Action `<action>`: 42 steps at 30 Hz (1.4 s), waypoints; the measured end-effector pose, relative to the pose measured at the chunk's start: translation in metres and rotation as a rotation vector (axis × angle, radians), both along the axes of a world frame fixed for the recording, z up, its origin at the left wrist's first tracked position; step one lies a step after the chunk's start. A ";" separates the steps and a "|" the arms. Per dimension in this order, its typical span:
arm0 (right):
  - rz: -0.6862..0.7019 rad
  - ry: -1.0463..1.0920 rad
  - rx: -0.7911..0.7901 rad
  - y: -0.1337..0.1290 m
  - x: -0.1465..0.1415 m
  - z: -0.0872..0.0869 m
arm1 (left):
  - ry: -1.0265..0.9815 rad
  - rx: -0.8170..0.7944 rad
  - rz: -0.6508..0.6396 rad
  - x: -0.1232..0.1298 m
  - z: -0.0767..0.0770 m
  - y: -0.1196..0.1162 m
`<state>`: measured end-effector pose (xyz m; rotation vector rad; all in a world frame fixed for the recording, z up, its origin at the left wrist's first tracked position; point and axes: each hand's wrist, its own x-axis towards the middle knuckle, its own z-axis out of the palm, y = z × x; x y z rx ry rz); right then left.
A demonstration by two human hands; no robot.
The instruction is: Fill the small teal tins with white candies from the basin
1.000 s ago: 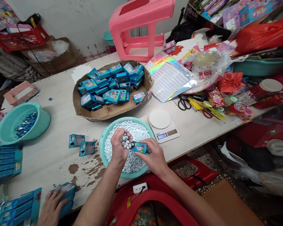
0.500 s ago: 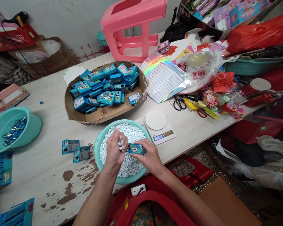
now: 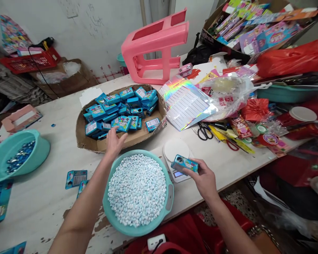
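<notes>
My right hand (image 3: 205, 176) grips a small blue candy box (image 3: 184, 163), held tilted over the front of the white kitchen scale (image 3: 176, 150). I cannot tell whether the box touches the scale. At the near edge of a cut-down cardboard carton (image 3: 112, 144), my left hand (image 3: 115, 141) is open, thumb and fingers apart, by the heap of blue candy boxes (image 3: 122, 123). Between my arms stands a turquoise basin (image 3: 139, 231) filled with small white and pale blue candies (image 3: 137, 190).
Two blue boxes, one partly hidden by my left forearm, lie near a flat blue box (image 3: 76, 179). A second turquoise basin (image 3: 41, 150) stands at left. Scissors (image 3: 204, 132), shiny sheets (image 3: 187, 106) and bags clutter the right. A pink stool (image 3: 155, 47) lies behind.
My left hand has left the candy basin, let go of its candies and reached up to the carton. My right hand has carried the candy box rightward to the scale.
</notes>
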<state>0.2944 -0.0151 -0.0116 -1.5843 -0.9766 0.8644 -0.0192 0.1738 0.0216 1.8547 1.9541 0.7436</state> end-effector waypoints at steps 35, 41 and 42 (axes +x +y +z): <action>0.103 1.323 -0.125 -0.139 -0.036 0.041 | 0.287 -0.121 -0.197 -0.009 -0.083 -0.162; 0.069 1.464 -0.170 -0.137 -0.039 0.043 | 0.098 -0.320 -0.042 0.024 -0.077 -0.157; 0.074 1.490 -0.198 -0.134 -0.044 0.043 | 0.014 -0.339 0.016 0.027 -0.076 -0.156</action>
